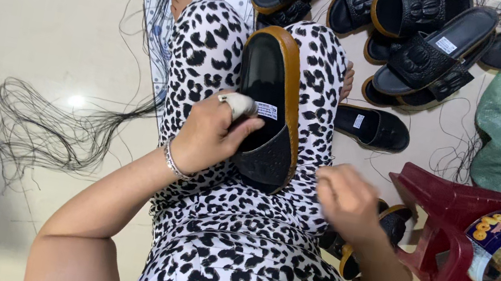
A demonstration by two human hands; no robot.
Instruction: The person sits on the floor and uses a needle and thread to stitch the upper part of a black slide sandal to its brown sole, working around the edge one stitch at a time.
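Black slide sandal (pixel 268 106) with tan sole, on lap, gripped by left hand (pixel 210 137) at the strap. Right hand (pixel 346 197) blurred beside it, grip unclear. Apparently mid-stitching; next needs steady hold.

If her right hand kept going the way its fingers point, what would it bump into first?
The right hand, blurred, points up and to the left, toward the lap. It would probably first meet the tan rubber edge of the black slip-on sandal that the left hand holds on the spotted black-and-white trousers. Depth is uncertain.
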